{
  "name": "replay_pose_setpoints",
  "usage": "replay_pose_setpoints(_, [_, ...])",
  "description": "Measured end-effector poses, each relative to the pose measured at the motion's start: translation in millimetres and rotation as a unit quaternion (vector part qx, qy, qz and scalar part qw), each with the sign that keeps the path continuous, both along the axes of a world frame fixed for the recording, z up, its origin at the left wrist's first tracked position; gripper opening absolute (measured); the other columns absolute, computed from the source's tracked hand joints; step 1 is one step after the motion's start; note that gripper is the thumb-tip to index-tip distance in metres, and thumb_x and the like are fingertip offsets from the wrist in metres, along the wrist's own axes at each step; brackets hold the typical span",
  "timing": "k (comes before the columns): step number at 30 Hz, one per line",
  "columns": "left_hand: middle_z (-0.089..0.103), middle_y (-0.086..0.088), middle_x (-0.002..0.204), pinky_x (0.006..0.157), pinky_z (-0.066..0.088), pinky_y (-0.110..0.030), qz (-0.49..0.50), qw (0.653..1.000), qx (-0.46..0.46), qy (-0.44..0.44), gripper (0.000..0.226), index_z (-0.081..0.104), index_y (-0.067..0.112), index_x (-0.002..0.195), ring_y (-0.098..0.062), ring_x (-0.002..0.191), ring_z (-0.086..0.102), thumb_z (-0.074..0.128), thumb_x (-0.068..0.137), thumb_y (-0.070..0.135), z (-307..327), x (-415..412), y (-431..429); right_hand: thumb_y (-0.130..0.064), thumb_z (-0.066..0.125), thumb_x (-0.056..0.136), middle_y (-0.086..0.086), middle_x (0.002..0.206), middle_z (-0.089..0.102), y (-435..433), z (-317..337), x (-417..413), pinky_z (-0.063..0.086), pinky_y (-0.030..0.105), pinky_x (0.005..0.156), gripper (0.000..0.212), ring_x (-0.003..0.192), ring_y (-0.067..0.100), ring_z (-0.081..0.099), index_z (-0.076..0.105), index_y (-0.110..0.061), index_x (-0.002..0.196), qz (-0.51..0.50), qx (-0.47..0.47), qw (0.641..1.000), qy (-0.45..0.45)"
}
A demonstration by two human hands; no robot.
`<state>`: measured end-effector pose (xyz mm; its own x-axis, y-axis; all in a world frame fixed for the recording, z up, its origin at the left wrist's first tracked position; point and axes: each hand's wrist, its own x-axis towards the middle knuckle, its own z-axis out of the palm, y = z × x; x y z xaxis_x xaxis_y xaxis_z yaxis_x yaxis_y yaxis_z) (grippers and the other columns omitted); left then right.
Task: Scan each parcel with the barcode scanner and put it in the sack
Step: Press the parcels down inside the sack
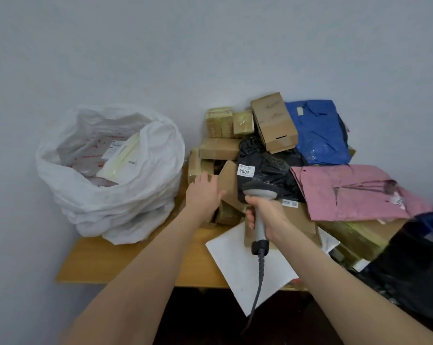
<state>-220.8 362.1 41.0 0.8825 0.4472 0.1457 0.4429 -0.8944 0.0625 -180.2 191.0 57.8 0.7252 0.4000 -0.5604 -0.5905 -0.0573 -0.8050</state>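
Observation:
My right hand [262, 215] grips the handle of a grey barcode scanner [259, 195], whose head points at a black plastic parcel [270, 170] bearing a white label that reads 2004. My left hand [205, 192] lies with fingers spread on a tilted brown cardboard box [229, 180] at the left edge of the parcel heap. The white sack [106, 195] stands open at the left of the wooden table [136, 260], with several white and cream mailers inside it.
The heap holds several cardboard boxes [275, 123], a blue bag [317, 133] and a pink bag [352, 192]. A white flat mailer [240, 265] overhangs the table's front edge. Dark bags [409, 270] sit at the right. A grey wall stands behind.

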Motion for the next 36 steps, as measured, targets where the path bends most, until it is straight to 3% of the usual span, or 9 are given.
replay_pose_setpoints(9, [0.042,-0.009,0.135,0.088,0.045,-0.038,-0.11,0.993,-0.033,0.032,0.053,0.042,0.019,0.136,-0.026,0.123,0.043,0.05,0.094,0.05,-8,73,-56,-0.013,0.068,0.087,0.006,0.047,0.054,-59,12,61,0.04,0.023,0.039,0.014,0.036,0.013,0.048,0.059,-0.004,0.08,-0.099,-0.036,0.993,-0.062])
replay_pose_setpoints(15, [0.039,-0.008,0.138,0.096,0.043,-0.04,-0.15,0.982,-0.085,0.081,0.08,0.032,0.02,0.146,-0.027,0.128,0.041,0.059,0.083,0.062,-24,112,-88,-0.005,0.067,0.085,0.007,0.048,0.054,-92,23,102,0.041,0.02,0.038,0.012,0.035,0.013,0.049,0.057,-0.005,0.079,-0.186,-0.027,0.979,-0.082])
replay_pose_setpoints(18, [0.04,-0.006,0.139,0.099,0.04,-0.041,-0.171,0.978,-0.102,0.071,0.088,0.031,0.02,0.147,-0.027,0.128,0.041,0.063,0.078,0.064,-31,131,-109,-0.007,0.069,0.084,0.009,0.057,0.057,-110,23,126,0.043,0.022,0.04,0.01,0.041,0.015,0.051,0.059,-0.007,0.083,-0.193,-0.042,0.976,-0.093])
replay_pose_setpoints(23, [0.034,-0.005,0.149,0.106,0.032,-0.044,-0.228,0.964,-0.123,0.06,0.092,0.029,0.018,0.148,-0.027,0.134,0.035,0.066,0.075,0.059,-29,171,-164,-0.007,0.07,0.083,0.005,0.048,0.056,-141,19,158,0.043,0.02,0.037,0.01,0.035,0.012,0.051,0.06,-0.006,0.08,-0.188,-0.029,0.978,-0.085])
replay_pose_setpoints(26, [0.02,-0.009,0.157,0.112,0.02,-0.051,-0.29,0.94,-0.106,0.144,0.103,0.021,0.017,0.151,-0.028,0.143,0.021,0.07,0.07,0.059,-29,190,-205,-0.007,0.07,0.083,0.002,0.043,0.054,-165,18,171,0.043,0.019,0.036,0.013,0.034,0.012,0.05,0.059,-0.007,0.077,-0.194,-0.02,0.978,-0.078])
replay_pose_setpoints(28, [0.01,-0.01,0.159,0.113,0.014,-0.058,-0.299,0.926,-0.044,0.226,0.116,0.014,0.018,0.153,-0.03,0.145,0.011,0.072,0.065,0.066,-36,194,-225,-0.009,0.071,0.082,0.003,0.047,0.054,-181,18,177,0.043,0.019,0.037,0.014,0.035,0.013,0.05,0.059,-0.007,0.076,-0.199,-0.03,0.976,-0.079])
replay_pose_setpoints(31, [0.016,-0.016,0.154,0.109,0.029,-0.055,-0.289,0.923,0.023,0.251,0.098,0.012,0.018,0.152,-0.035,0.14,0.022,0.068,0.077,0.048,-45,195,-232,-0.008,0.071,0.082,0.006,0.054,0.054,-199,17,185,0.041,0.019,0.036,0.014,0.034,0.012,0.049,0.059,-0.007,0.076,-0.2,-0.019,0.977,-0.071])
replay_pose_setpoints(33, [0.029,-0.016,0.147,0.099,0.042,-0.045,-0.311,0.918,0.036,0.243,0.083,0.021,0.014,0.149,-0.035,0.128,0.039,0.064,0.083,0.039,-40,197,-228,-0.01,0.071,0.082,0.006,0.057,0.055,-206,15,189,0.042,0.02,0.039,0.012,0.039,0.013,0.05,0.06,-0.007,0.079,-0.192,-0.015,0.979,-0.068])
replay_pose_setpoints(36, [0.044,-0.014,0.134,0.084,0.046,-0.04,-0.332,0.913,0.049,0.233,0.059,0.039,0.008,0.138,-0.034,0.111,0.054,0.056,0.087,0.032,-29,200,-227,-0.009,0.071,0.083,0.007,0.059,0.057,-210,16,189,0.044,0.022,0.042,0.011,0.042,0.014,0.051,0.061,-0.007,0.079,-0.178,0.002,0.982,-0.069])
